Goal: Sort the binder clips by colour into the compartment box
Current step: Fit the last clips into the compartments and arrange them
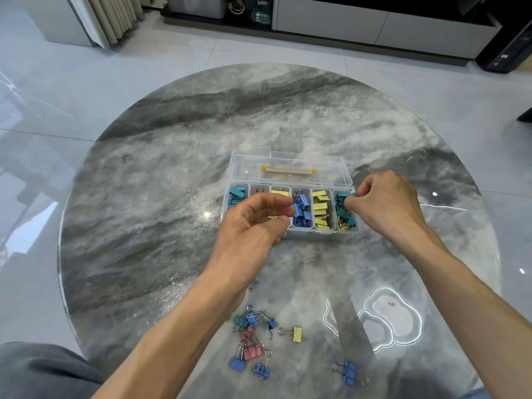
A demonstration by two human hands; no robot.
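a clear plastic compartment box (322, 236) sits near the middle of a round marble-patterned table (172, 168), its transparent lid (290, 165) thrown open away from the person and showing a yellow handle (288, 169). the box has 6 compartments in a row: from the person's left, the 1st holds teal clips (237, 193), the 2nd and 3rd are mostly hidden behind the left hand, though a yellow clip edge shows in the 3rd, the 4th holds blue clips (301, 210), the 5th holds yellow clips (321, 208), and the 6th holds more teal clips (344, 214). the left hand (253, 223) hovers over the front of the box with fingers curled loosely and thumb apart from them, half open; i cannot tell whether anything is in it. the right hand (385, 203) is at the right end of the box, its fingertips pinched on a teal binder clip (351, 194) just above the 6th compartment. nearer the person, unsorted clips lie loose on the table: a small cluster (252, 341) of teal, blue and pink ones tangled together, a single yellow clip (296, 334) just to its right, and a pair of blue clips (349, 372) well apart toward the right edge. a grey-clad knee (43, 372) shows at the lower left, and pale floor tiles (43, 96) surround the table.
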